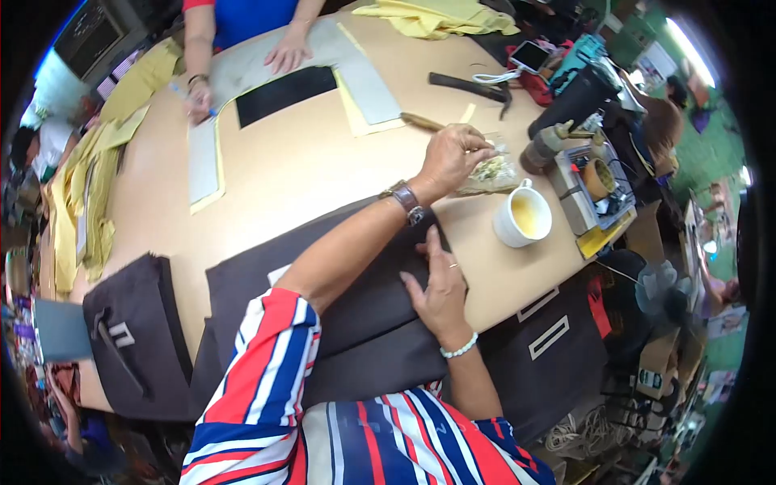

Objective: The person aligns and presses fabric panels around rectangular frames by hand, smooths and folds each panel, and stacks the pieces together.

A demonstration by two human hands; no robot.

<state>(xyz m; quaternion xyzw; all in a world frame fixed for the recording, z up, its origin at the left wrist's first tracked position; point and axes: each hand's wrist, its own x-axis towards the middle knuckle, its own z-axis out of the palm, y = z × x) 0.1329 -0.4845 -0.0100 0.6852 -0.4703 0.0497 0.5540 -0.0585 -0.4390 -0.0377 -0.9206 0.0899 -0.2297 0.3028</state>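
My left hand, with a watch on its wrist, reaches across over a small clear plastic bag of pale bits. Its fingers are pinched together; what they hold is too small to tell. A wooden stick shows just behind that hand, and I cannot tell whether the hand touches it. My right hand, wearing a ring and a beaded bracelet, lies with its fingers apart on dark brown fabric. A white mug with yellow contents stands right of both hands.
Across the table, a person's hands work over grey pieces and a black piece. A hammer, a brown bottle and a tool tray are on the right. Another hammer lies on folded dark fabric at left.
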